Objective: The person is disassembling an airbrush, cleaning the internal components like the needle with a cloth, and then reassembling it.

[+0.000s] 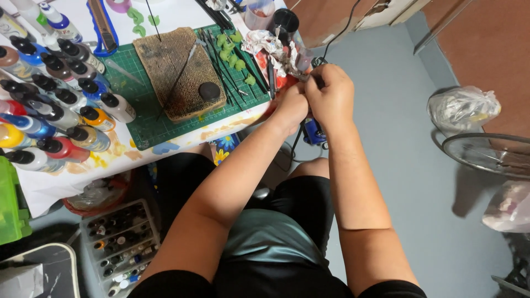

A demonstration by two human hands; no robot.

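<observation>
- Both hands meet in the upper middle of the frame, just off the table's right edge, knuckles turned toward the camera.
- The right hand is clenched around a small dark tool; only its tip and a bit of metal peek out above the fingers, so what kind of tool it is cannot be told.
- A thin black cord runs from that tool up toward the top of the frame.
- The left hand is curled tight and pressed against the right one; what it grips, if anything, is hidden behind the fingers.
- Just below the hands, between the forearms, a blue object shows, mostly covered.
- Right beside the hands, at the table's corner, lies a crumpled paint-stained paper towel, with a black cup just above it.
- Centre of the table: a green cutting mat carrying a worn brown pad with a round black cap on it.
- Small green pieces are scattered on the mat's upper right, alongside thin dark brushes.
- Left side of the frame: rows of paint bottles with black caps, lying packed together.
- Lower left, on the floor: a clear box of small vials.
- Far right: a tied plastic bag on the grey floor, above a wire fan guard.
</observation>
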